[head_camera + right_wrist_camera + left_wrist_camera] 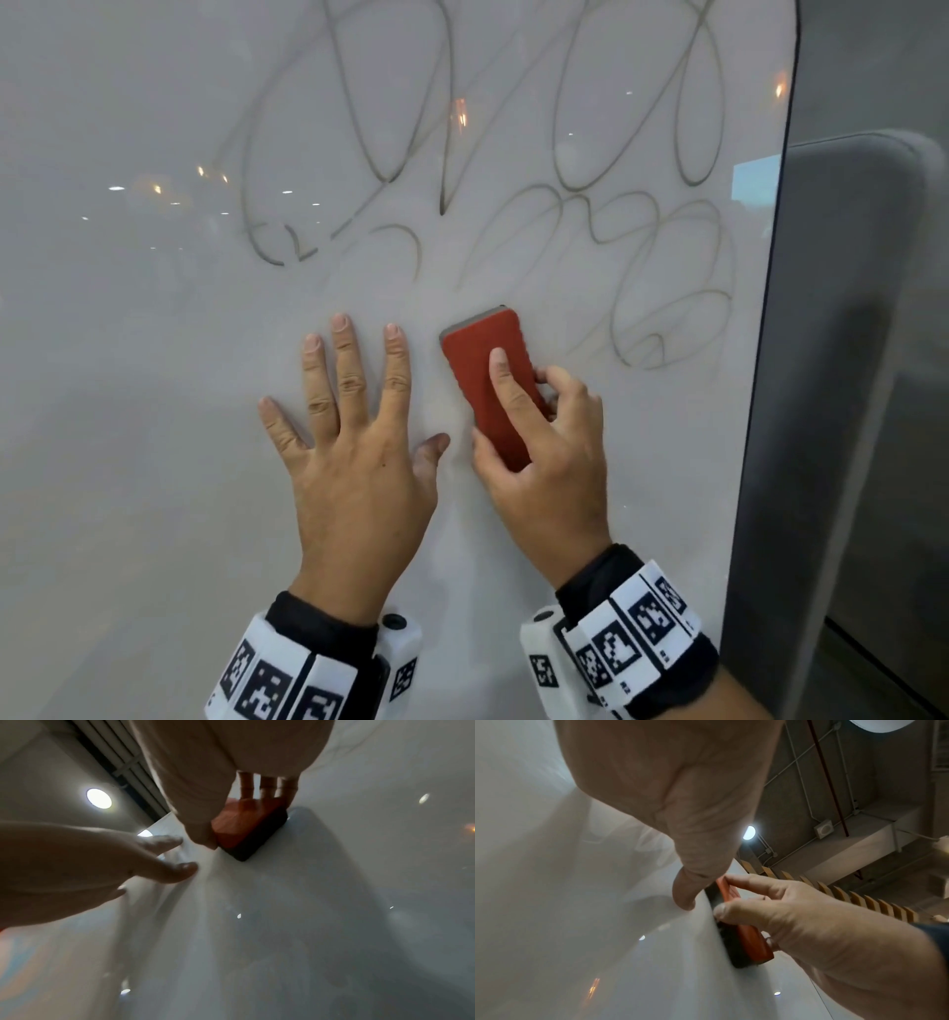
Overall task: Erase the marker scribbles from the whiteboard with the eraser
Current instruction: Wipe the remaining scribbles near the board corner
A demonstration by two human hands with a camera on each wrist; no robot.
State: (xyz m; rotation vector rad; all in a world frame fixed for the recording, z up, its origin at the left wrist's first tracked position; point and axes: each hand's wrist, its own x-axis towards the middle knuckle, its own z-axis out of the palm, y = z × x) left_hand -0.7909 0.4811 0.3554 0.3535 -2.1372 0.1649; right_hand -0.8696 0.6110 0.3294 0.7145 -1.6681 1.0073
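A white whiteboard (pixel 154 411) fills the head view, with looping grey marker scribbles (pixel 513 154) across its upper middle and right. My right hand (pixel 539 437) grips a red-backed eraser (pixel 482 370) with a dark felt face, pressed flat on the board just below the scribbles. The index finger lies along the eraser's back and the thumb pinches its left side. My left hand (pixel 354 426) lies flat on the board to the left of the eraser, fingers spread and straight. The left wrist view shows the eraser (pixel 746 941) edge-on against the board; the right wrist view shows the eraser (pixel 246 825) under my fingers.
The whiteboard's dark right edge (pixel 770 288) runs down the right side. Beyond it stands a grey padded panel (pixel 842 360). Ceiling lights reflect as bright spots on the glossy board surface. The board's left and lower parts carry no marks.
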